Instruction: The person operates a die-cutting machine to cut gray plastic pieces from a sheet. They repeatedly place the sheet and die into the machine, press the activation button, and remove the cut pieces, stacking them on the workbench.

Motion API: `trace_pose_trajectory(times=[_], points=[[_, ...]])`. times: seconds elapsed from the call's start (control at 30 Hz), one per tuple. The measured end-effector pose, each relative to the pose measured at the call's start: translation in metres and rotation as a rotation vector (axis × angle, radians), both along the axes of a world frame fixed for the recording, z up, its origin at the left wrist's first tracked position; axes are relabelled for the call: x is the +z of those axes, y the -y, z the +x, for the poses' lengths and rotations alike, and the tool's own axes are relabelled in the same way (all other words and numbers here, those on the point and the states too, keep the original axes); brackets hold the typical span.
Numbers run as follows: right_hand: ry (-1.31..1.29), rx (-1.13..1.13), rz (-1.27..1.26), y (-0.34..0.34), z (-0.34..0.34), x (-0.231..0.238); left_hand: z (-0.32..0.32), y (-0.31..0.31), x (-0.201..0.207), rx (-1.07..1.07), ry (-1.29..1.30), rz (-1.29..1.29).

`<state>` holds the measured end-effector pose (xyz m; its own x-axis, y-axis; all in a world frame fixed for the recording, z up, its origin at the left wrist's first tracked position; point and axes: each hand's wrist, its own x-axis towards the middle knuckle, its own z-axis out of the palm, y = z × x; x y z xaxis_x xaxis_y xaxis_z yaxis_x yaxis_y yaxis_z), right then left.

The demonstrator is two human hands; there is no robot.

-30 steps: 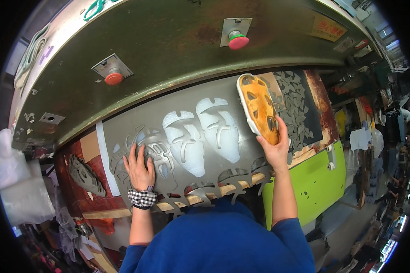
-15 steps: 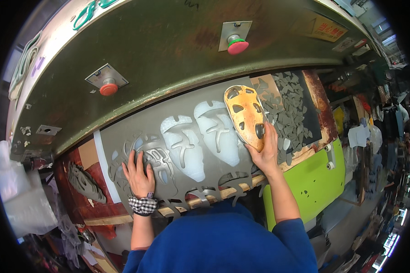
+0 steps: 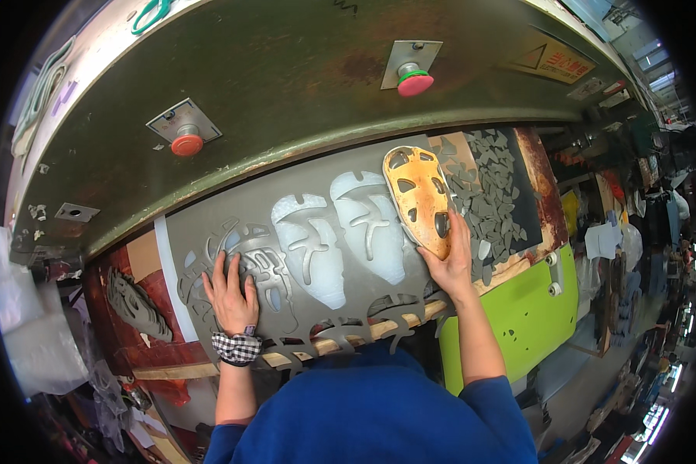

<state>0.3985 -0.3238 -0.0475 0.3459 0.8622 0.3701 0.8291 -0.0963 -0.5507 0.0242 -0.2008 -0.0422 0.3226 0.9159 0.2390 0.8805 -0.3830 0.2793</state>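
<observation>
A dark grey foam sheet (image 3: 232, 203) lies on the work surface, with sole-shaped cut-outs through which a pale blue board (image 3: 315, 259) shows. My left hand (image 3: 235, 300) rests flat on the sheet's left part, fingers apart, over a lacy area of cut shapes. At the sheet's right end sits a yellow sole-shaped cutting die (image 3: 417, 203) with several dark openings. My right hand (image 3: 452, 259) grips its lower right edge, thumb near its bottom tip and fingers along the side.
A green machine beam (image 3: 301, 85) with two red push buttons spans the far side. Grey offcuts (image 3: 491, 185) lie right of the die, and stacked grey cut pieces (image 3: 138, 305) at the left. A lime-green board (image 3: 518, 325) stands at the near right.
The view has shifted slightly. Both hands keep their places, the left flat on the sheet and the right on the cutting die.
</observation>
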Motion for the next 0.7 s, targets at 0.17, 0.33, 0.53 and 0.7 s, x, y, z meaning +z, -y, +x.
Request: trace_pose_trajectory(times=[0.17, 0.33, 0.53, 0.7], points=[[-0.002, -0.022, 0.024, -0.002, -0.002, 0.0, 0.0, 0.0, 0.001, 0.009, 0.007, -0.002], [0.084, -0.041, 0.053, -0.003, 0.001, 0.008, 0.007, 0.002, 0.002, -0.011, 0.009, 0.016], [0.027, -0.208, 0.105, 0.004, 0.011, 0.011, 0.022, -0.001, -0.001, -0.028, -0.007, 0.045], [0.034, -0.191, 0.242, 0.009, 0.029, -0.004, 0.039, -0.003, 0.0, -0.055, -0.053, 0.02]])
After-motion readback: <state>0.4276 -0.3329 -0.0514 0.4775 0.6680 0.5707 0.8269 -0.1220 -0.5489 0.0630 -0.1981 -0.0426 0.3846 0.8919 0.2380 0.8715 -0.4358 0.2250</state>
